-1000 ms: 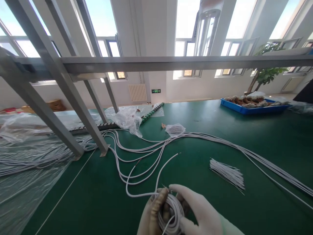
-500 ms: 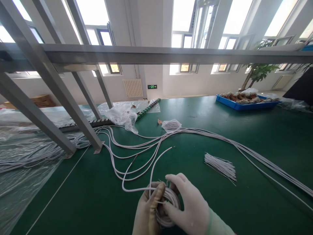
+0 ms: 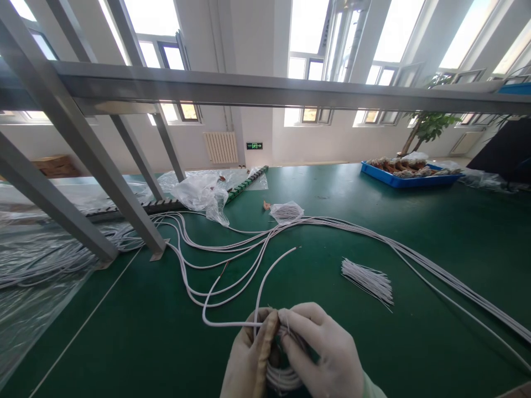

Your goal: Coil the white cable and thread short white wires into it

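Work low over the tabletop (image 3: pixel 124 337), close to the body. With left hand (image 3: pixel 248 362) clenched on the wire coil (image 3: pixel 285 379), lay each loop flat (no crossings). Note tail (image 3: pixel 276 270): long axis slanting away, tip pointing up-right. Guide with right hand (image 3: pixel 327 359), fingers (image 3: pixel 299 327) grasping top turns.

Near edge of the table (image 3: pixel 435 232): we list our left hand (image 3: pixel 248 362) and right hand (image 3: pixel 326 354), with a wire coil (image 3: pixel 285 378) gripped between them. Beyond the hands, to the right: a bundle of cut wires (image 3: pixel 367 279). Behind it, long cables (image 3: pixel 415 257) run across the table from left to right. Behind the cables, centre: a small packet of wires (image 3: pixel 286 211). Far right: a tray (image 3: pixel 409 181). Left: a frame leg (image 3: pixel 139 221) stands on the table, with plastic sheeting (image 3: pixel 37 287) to its left.
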Available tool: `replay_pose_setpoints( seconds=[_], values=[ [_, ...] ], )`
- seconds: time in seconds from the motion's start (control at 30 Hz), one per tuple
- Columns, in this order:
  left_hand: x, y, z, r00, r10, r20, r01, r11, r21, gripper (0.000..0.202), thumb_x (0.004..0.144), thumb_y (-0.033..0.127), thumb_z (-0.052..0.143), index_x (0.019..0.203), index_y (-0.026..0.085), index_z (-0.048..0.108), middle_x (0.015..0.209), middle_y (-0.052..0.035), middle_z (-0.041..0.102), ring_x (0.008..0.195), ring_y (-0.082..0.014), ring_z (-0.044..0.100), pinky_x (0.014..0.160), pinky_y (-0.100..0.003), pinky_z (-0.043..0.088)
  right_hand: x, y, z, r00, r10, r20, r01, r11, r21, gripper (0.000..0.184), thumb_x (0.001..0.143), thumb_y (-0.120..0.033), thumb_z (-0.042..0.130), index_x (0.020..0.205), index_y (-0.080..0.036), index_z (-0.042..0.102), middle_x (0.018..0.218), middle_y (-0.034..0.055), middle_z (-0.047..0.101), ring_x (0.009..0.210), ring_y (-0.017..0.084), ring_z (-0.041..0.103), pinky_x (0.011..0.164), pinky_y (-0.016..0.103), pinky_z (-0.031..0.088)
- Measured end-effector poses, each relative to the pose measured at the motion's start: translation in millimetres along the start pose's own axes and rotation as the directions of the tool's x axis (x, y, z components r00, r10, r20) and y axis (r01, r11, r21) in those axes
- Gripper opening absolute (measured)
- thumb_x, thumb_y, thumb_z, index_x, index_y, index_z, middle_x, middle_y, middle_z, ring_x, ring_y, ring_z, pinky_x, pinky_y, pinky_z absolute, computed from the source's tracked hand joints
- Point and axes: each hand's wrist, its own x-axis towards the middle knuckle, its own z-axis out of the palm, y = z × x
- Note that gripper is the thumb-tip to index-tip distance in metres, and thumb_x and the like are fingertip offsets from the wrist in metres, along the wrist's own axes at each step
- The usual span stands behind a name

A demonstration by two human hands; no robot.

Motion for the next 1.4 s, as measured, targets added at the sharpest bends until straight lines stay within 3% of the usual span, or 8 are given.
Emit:
replay_pose_setpoints(
  seconds=[0.2, 0.47, 0.67, 0.77, 0.9, 0.97, 1.17, 1.4],
  values=[
    [-13.8, 10.7, 7.6, 1.0, -0.002, -0.024, 0.003, 0.998, 0.068, 0.032, 0.079, 0.04, 0.081, 0.096, 0.019, 0.065, 0.081, -0.0056, 0.07, 0.094, -0.0324, 0.072, 0.095, -0.048, 0.055, 0.8, -1.3, 2.1, 1.0, 0.026, 0.007, -0.026, 0.999, 0.037, 0.03, 0.093, -0.013, 0.061, 0.118, -0.027, 0.07, 0.105, 0.0051, 0.071, 0.09, 0.02, 0.071, 0.079, 0.027, 0.062],
    [-20.5, 16.9, 6.1, 0.996, -0.084, -0.032, 0.083, 0.996, -0.028, 0.038, 0.071, 0.04, 0.089, 0.09, 0.02, 0.062, 0.079, -0.0061, 0.071, 0.1, -0.0345, 0.071, 0.09, -0.048, 0.057, 2.1, -3.9, 0.4, 0.979, 0.194, 0.057, -0.194, 0.981, -0.006, 0.046, 0.086, -0.018, 0.068, 0.131, -0.028, 0.066, 0.118, 0.0065, 0.069, 0.101, 0.024, 0.07, 0.089, 0.036, 0.063],
    [-19.1, 10.4, 6.7, 0.995, -0.084, -0.053, 0.079, 0.993, -0.093, 0.046, 0.065, 0.043, 0.093, 0.089, 0.023, 0.06, 0.075, -0.0035, 0.07, 0.099, -0.035, 0.071, 0.087, -0.047, 0.057, 14.9, -15.9, -5.6, 0.862, 0.486, 0.148, -0.495, 0.869, 0.029, 0.081, 0.076, -0.018, 0.076, 0.15, -0.03, 0.047, 0.132, 0.0059, 0.061, 0.112, 0.026, 0.066, 0.096, 0.041, 0.061],
    [-20.3, 6.5, 6.5, 0.998, -0.011, -0.065, 0.006, 0.997, -0.083, 0.05, 0.062, 0.049, 0.093, 0.089, 0.023, 0.06, 0.082, -0.0045, 0.071, 0.099, -0.0352, 0.071, 0.088, -0.048, 0.056, 19.3, -16.1, -11.0, 0.813, 0.551, 0.187, -0.563, 0.827, 0.008, 0.078, 0.074, -0.025, 0.082, 0.145, -0.024, 0.051, 0.12, 0.0065, 0.065, 0.108, 0.027, 0.066, 0.094, 0.041, 0.059],
    [-21.3, 3.8, 6.0, 0.997, 0.036, -0.069, -0.043, 0.993, -0.11, 0.054, 0.058, 0.05, 0.095, 0.088, 0.022, 0.06, 0.086, -0.0044, 0.071, 0.101, -0.0342, 0.07, 0.09, -0.046, 0.055, 19.1, -4.9, -14.5, 0.845, 0.475, 0.247, -0.51, 0.854, 0.103, 0.037, 0.081, -0.044, 0.081, 0.107, -0.019, 0.071, 0.097, 0.0038, 0.065, 0.083, 0.02, 0.062, 0.074, 0.031, 0.056],
    [-20.6, 3.6, 5.7, 0.998, 0.051, -0.044, -0.055, 0.994, -0.096, 0.053, 0.059, 0.05, 0.095, 0.088, 0.022, 0.06, 0.082, -0.0035, 0.07, 0.099, -0.0328, 0.069, 0.088, -0.044, 0.054, 18.2, 2.1, -13.9, 0.857, 0.441, 0.268, -0.496, 0.847, 0.193, 0.036, 0.083, -0.051, 0.08, 0.093, -0.018, 0.072, 0.086, 0.0012, 0.062, 0.07, 0.016, 0.054, 0.061, 0.027, 0.05],
    [-19.6, 4.9, 6.5, 0.999, 0.047, -0.002, -0.047, 0.999, -0.008, 0.047, 0.062, 0.052, 0.092, 0.083, 0.022, 0.062, 0.07, 0.0012, 0.062, 0.073, -0.0209, 0.06, 0.067, -0.03, 0.049, 19.4, 9.3, -12.8, 0.84, 0.431, 0.329, -0.534, 0.763, 0.364, 0.037, 0.082, -0.051, 0.083, 0.09, -0.017, 0.07, 0.076, -0.0016, 0.061, 0.062, 0.013, 0.053, 0.055, 0.024, 0.047],
    [-17.5, 1.4, 6.3, 0.995, 0.007, 0.098, -0.024, 0.984, 0.175, 0.045, 0.075, 0.063, 0.078, 0.086, 0.021, 0.064, 0.06, 0.0045, 0.05, 0.059, -0.0159, 0.045, 0.057, -0.027, 0.036, 21.7, 3.5, -17.0, 0.933, 0.311, 0.181, -0.337, 0.931, 0.138, 0.023, 0.093, -0.032, 0.068, 0.076, -0.018, 0.075, 0.079, 0.0029, 0.063, 0.066, 0.017, 0.06, 0.058, 0.027, 0.051]
  ],
)
